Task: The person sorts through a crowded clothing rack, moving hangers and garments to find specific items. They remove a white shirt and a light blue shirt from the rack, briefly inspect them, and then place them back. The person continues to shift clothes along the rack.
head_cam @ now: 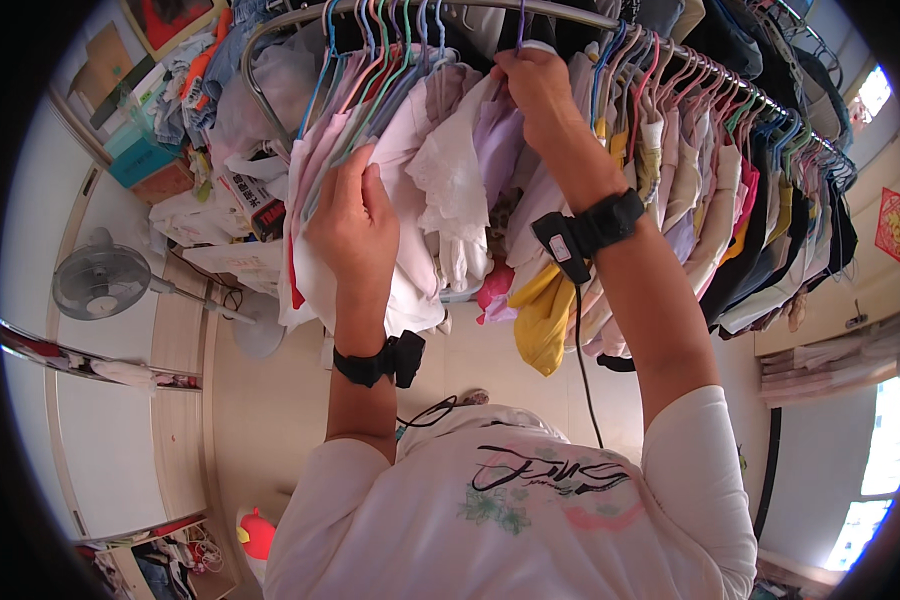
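Note:
A metal clothes rail (487,4) runs across the top of the view, full of garments on hangers. My right hand (544,94) is raised close under the rail, its fingers closed at the neck of a purple hanger (522,26). A lavender garment (497,139) hangs just below that hand, next to a white lace garment (450,165). Lower down, my left hand (354,221) rests against pale garments at the rail's left end, near a pale pink shirt (412,180). Its fingertips are partly hidden by cloth, so its grip is unclear.
Many more clothes hang to the right, with a yellow garment (544,319) dangling low. A standing fan (101,281) is at the left, before white sliding doors (105,427). A black cable (586,367) trails from my right wrist device (570,240).

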Demonstrator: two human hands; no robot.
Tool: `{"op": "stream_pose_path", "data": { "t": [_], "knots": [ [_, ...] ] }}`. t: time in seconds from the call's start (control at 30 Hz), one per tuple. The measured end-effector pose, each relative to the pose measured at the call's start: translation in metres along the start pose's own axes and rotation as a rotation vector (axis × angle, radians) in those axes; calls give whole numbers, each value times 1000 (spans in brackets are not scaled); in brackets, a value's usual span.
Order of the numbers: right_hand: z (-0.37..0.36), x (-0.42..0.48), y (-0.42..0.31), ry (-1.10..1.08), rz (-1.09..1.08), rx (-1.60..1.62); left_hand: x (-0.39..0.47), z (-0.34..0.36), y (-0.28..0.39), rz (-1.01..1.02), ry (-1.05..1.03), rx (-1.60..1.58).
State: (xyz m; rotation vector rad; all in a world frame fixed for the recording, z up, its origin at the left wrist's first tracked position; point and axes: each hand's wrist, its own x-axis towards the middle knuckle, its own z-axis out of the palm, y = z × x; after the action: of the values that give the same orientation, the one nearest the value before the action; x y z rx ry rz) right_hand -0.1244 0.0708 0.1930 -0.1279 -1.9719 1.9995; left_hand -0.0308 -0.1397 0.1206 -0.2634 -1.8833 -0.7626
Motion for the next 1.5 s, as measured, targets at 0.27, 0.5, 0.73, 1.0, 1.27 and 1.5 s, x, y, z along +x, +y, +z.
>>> {"op": "stream_pose_path", "data": {
  "t": [0.27, 0.5, 0.73, 1.0, 1.27, 1.5],
  "knots": [
    [-53, -83, -52, -97, -105, 260, -2, -3, 4, 19, 1, -44],
    [-138, -174, -32, -385, -121, 4, -19, -16, 45, -29, -65, -259],
    [-223, -203, -10, -396, -161, -371, -27, -4, 111, 178, -312, -447],
    [-256, -230, -21, -449, -463, -492, -31, -32, 167, 181, -1203, -563],
    [-235, -233, 1, -587, -575, -355, -87, -59, 145, -671, -1350, -1099],
    [-170, -248, 66, -661, -728, -293, -95, -116, 104, -789, -1531, -866]
  ]
}}
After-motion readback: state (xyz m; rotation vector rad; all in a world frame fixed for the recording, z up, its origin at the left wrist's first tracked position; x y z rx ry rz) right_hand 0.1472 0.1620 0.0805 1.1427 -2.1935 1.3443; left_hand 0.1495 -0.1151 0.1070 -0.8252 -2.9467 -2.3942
